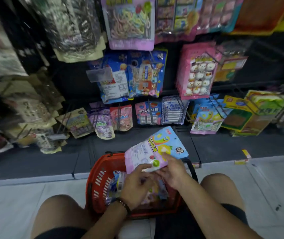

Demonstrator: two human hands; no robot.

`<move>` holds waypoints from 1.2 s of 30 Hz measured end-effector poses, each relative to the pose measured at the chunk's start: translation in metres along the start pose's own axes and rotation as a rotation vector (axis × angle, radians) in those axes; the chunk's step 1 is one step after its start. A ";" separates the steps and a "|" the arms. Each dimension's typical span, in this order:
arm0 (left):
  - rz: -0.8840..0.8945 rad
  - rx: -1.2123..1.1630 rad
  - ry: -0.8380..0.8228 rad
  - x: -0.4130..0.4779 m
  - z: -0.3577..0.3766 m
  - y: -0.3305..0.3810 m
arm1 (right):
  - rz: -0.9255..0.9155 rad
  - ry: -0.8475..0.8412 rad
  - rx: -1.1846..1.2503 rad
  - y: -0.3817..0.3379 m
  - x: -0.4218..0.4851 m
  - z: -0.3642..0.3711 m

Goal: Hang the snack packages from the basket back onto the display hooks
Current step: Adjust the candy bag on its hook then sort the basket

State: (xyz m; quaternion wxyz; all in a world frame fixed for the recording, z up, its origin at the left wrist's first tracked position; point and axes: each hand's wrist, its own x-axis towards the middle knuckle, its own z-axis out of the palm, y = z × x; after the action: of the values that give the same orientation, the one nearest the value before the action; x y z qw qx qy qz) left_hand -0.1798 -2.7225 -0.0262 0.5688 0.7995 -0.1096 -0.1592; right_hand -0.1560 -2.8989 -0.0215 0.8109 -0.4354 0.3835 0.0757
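Snack package (156,149) was held just above red basket (101,171). Right hand (171,171) gripped its near edge, thumb on front. Left hand (137,184), fingers curled, pinched lower-left corner. Other packs (118,181) lay in basket. Matching packs (206,120) hung far right.

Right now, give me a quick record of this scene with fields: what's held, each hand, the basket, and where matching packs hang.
held item: pink and blue snack pouch, above the basket
right hand: grips the pouch, thumb on its front
left hand: at the pouch's lower edge; grip blurred
basket: red, with more packages inside
matching packs: hanging in the bottom row, to the right
status: pouch not yet hung
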 end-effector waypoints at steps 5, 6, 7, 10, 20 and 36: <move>0.113 0.053 0.281 0.007 -0.060 0.055 | -0.171 -0.199 -0.156 -0.046 -0.028 0.003; 0.169 0.138 0.330 0.013 -0.073 0.065 | -0.193 -0.251 -0.202 -0.057 -0.034 0.006; 0.223 0.233 0.376 0.020 -0.087 0.075 | -0.227 -0.294 -0.244 -0.067 -0.038 0.009; 0.152 0.229 0.299 0.037 -0.121 0.103 | -0.346 -0.380 -0.366 -0.097 -0.054 0.022; 0.068 -0.258 0.317 0.050 -0.147 0.169 | -0.627 -0.514 -0.644 -0.169 -0.110 0.074; 0.380 -0.220 0.319 0.049 -0.127 0.287 | -0.934 -0.499 -0.765 -0.218 -0.186 0.154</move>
State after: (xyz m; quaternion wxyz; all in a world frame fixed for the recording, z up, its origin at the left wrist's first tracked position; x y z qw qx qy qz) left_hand -0.0849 -2.7229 0.2766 0.6820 0.7129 -0.1488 0.0672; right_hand -0.1002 -2.8746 0.2978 0.6112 -0.7833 -0.0999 -0.0547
